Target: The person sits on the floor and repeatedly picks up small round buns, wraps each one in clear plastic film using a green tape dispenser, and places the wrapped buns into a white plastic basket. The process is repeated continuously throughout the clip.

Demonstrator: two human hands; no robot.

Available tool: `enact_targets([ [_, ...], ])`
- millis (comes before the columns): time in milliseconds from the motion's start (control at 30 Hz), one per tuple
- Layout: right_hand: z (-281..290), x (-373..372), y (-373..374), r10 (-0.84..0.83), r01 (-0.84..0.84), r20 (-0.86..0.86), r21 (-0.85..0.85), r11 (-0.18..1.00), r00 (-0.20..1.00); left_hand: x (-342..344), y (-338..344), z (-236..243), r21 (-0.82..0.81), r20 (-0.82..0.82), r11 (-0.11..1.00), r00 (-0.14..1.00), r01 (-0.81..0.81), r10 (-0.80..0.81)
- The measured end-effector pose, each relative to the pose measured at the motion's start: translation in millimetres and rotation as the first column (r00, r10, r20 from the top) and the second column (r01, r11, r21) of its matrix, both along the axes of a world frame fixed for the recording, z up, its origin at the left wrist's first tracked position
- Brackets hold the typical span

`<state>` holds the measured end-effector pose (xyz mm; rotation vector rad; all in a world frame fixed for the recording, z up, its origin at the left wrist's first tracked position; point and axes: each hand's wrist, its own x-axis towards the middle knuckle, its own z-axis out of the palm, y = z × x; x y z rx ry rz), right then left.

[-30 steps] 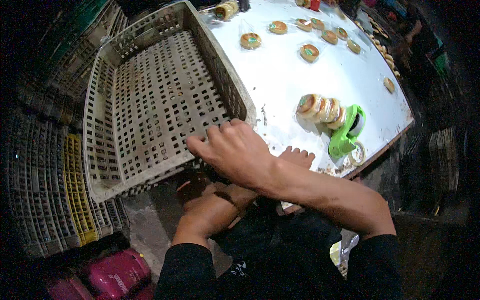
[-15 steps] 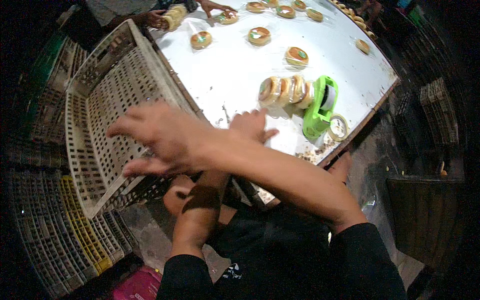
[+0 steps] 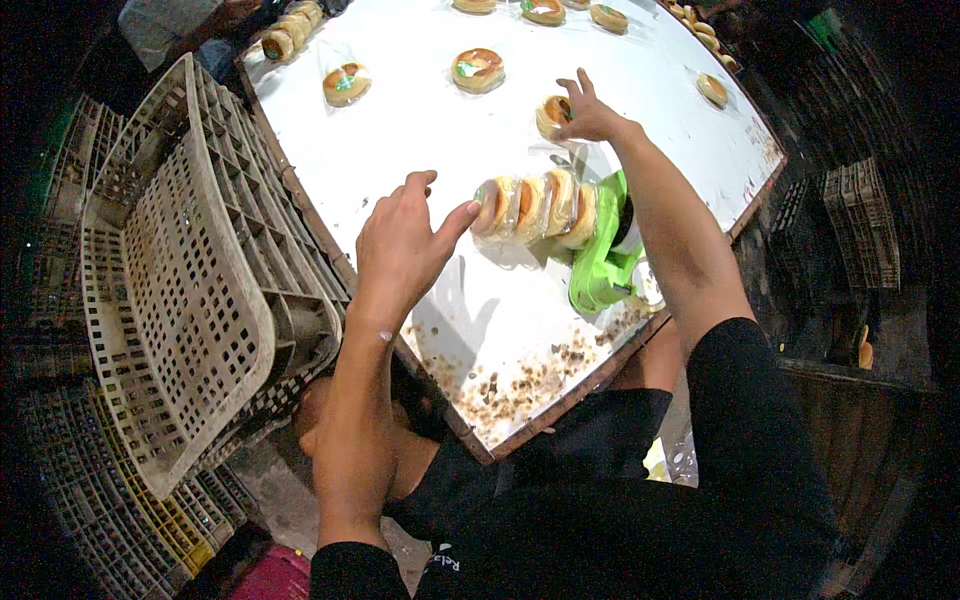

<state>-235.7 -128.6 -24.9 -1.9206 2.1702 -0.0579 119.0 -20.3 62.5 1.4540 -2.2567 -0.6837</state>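
Note:
My right hand (image 3: 592, 112) reaches over a single wrapped bun (image 3: 549, 118) on the white table (image 3: 410, 130). Its fingers are spread around the bun's right side; I cannot tell whether they touch it. A row of clear-wrapped buns (image 3: 528, 208) stands on edge in front of me. At the row's left end is my left hand (image 3: 405, 235), thumb stretched toward the end bun and fingers apart, holding nothing. Against the row's right end stands a bright green tape dispenser (image 3: 600, 250), partly hidden by my right forearm.
A plastic crate (image 3: 265, 310) with perforated walls leans along the table's left edge. More wrapped buns (image 3: 478, 70) lie singly across the table, and another packed row (image 3: 291, 31) is by a person at the far left. Brown crumbs (image 3: 510, 385) litter the near corner. Stacked crates (image 3: 110, 480) stand lower left.
My right hand has swung from over the crate at the left to the bun at the right, so my arms are uncrossed. My left hand has shifted left, its fingers now spread.

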Motion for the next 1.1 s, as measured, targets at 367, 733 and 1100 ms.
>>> enact_targets([
  [367,106.8,172.5,95.5,0.201,-0.126,0.288,-0.257,0.958,0.936,-6.8,-8.9,-9.6,0.285,-0.695,0.945,0.645,-0.158,0.317],
  [733,115.5,189.4,256.5,0.359,0.301,0.552,-0.773,0.558,0.753,-21.8,85.5,16.6,-0.235,-0.866,0.965,0.476,-0.117,-0.153],
  [1100,136.1,188.9,290.1,0.409,0.452,0.902,-0.425,0.784,0.138,-12.1,106.6,40.8,0.166,-0.969,0.981,0.201,0.104,0.143],
])
